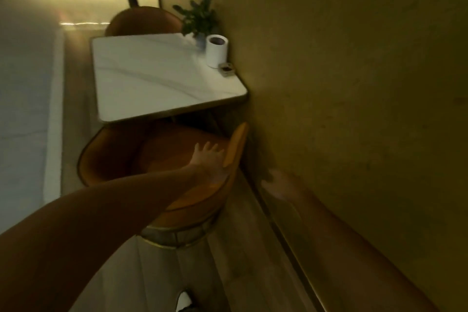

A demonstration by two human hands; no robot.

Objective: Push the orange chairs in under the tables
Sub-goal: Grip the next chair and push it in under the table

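Nearly done: near chair point(141, 157) half under table point(157, 76), left hand point(209, 159) spread on its back; right hand point(278, 185) blurred, grip unclear.

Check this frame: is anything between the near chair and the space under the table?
Nothing visible blocks it. The near chair already sits with its front edge at the table rim, left hand on its backrest. The wall runs close along its right side. The space below the tabletop is dark, so the legs there are unclear.
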